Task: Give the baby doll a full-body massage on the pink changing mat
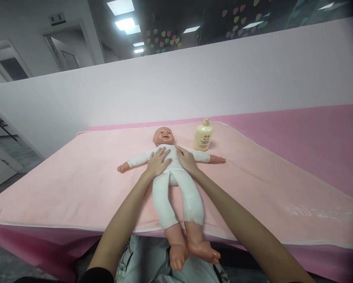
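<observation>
We rest our left hand and right hand, both released flat, on the white-clothed plastic baby doll's chest, near the cream pump bottle.

You have one baby doll lying on one pink towel, which covers one bench. One cream pump bottle stands beside the doll's head. Your two hands rest flat on its chest: one left hand, one right hand
</observation>
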Tool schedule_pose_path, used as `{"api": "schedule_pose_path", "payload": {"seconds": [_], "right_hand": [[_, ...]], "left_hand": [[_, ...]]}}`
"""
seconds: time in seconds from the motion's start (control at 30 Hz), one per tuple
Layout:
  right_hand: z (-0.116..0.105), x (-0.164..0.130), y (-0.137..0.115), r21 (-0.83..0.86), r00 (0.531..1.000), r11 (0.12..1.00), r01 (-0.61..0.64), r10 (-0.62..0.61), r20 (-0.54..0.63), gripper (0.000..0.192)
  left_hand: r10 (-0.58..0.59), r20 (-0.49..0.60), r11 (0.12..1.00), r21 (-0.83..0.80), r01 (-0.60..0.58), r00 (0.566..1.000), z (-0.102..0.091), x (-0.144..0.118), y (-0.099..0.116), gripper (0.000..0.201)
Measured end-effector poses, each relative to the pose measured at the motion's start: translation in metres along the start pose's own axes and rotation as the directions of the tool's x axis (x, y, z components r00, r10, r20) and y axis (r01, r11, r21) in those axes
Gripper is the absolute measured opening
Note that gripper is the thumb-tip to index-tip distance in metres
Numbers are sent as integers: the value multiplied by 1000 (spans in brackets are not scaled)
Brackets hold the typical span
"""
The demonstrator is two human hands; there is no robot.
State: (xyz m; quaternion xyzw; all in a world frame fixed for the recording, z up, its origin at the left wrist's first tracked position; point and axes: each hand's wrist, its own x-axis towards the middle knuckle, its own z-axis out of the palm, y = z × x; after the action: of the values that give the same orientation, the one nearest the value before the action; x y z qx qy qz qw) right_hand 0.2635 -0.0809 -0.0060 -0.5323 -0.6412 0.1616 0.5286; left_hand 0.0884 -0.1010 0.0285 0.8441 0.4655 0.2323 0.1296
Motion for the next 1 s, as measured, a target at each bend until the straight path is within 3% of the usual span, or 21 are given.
{"api": "schedule_pose_path", "payload": {"seconds": [0.13,0.23,0.37,0.6,0.8,0.9,1.0], "right_hand": [[-3,-5,-18,-5,985,985,172,-172,-19,34],[-5,-15,-41,57,950,954,295,-299,94,31],[-3,-25,-59,138,912,943,302,-328,247,32],[5,-18,-46,200,854,937,287,-344,390,26],[5,-12,-46,-70,816,942,329,-247,523,34],[7,-10,-47,-260,846,916,305,-136,515,42],[7,-8,-42,-388,892,899,202,-6,451,52]], "left_hand": [[-123,-9,992,-14,123,992,0,3,-8,61],[-191,-34,981,-50,189,981,1,5,-18,63],[-210,-117,975,-96,200,971,8,7,-32,59],[-206,-326,965,-225,136,923,18,9,-41,47],[-226,-386,951,-287,117,894,16,6,-40,51],[-221,-411,949,-301,98,884,16,6,-40,53],[-212,-455,944,-325,61,865,16,5,-39,54]]}}
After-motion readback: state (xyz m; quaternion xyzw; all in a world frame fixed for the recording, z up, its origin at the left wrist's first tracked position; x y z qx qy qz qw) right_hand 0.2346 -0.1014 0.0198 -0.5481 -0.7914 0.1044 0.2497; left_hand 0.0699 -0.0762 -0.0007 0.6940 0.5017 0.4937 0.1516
